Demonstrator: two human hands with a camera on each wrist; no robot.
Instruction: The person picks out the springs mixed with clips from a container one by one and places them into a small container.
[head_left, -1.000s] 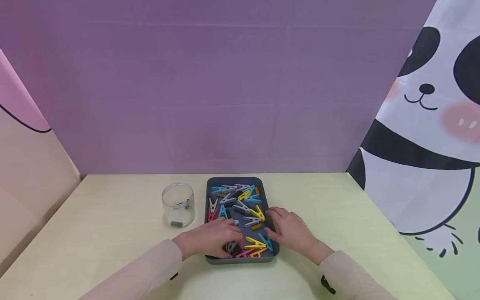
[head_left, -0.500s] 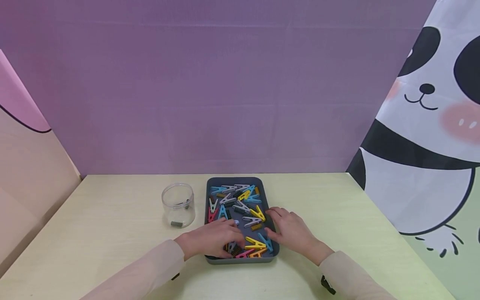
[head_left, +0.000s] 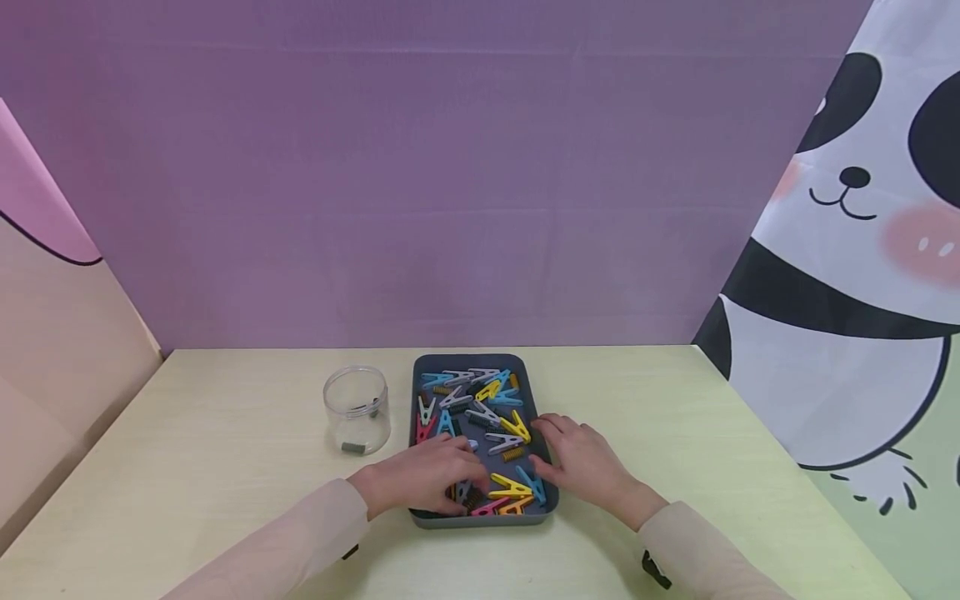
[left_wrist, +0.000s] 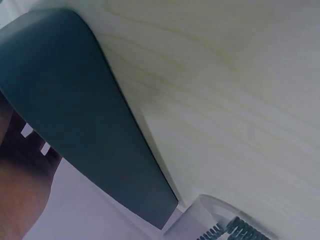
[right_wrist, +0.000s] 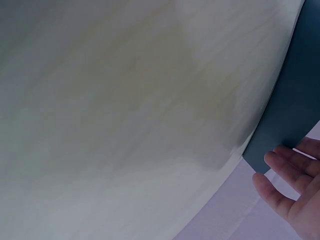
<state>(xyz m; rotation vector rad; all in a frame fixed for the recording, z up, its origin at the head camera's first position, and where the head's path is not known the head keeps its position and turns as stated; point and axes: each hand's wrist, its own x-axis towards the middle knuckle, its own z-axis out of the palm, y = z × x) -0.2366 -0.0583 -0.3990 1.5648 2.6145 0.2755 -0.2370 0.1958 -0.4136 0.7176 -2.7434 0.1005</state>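
A dark grey tray [head_left: 480, 522] on the pale table holds several coloured clothes pegs [head_left: 512, 427] and small coil springs [head_left: 513, 454]. My left hand [head_left: 450, 468] lies over the pegs in the tray's near left corner. Its fingers cover them, so whether it holds one is hidden. My right hand [head_left: 553, 446] rests on the tray's right rim with relaxed fingers, holding nothing. In the right wrist view those fingers [right_wrist: 285, 172] lie straight beside the tray wall [right_wrist: 295, 110]. The left wrist view shows the tray's outer wall [left_wrist: 75, 115].
A clear plastic jar [head_left: 356, 410] stands left of the tray with a few dark springs inside; its rim [left_wrist: 225, 225] shows in the left wrist view. A purple backdrop stands behind the table [head_left: 225, 433], and a panda cloth [head_left: 847, 275] hangs at the right.
My left hand has shifted very slightly over the near pegs. The right hand, tray and jar have not moved.
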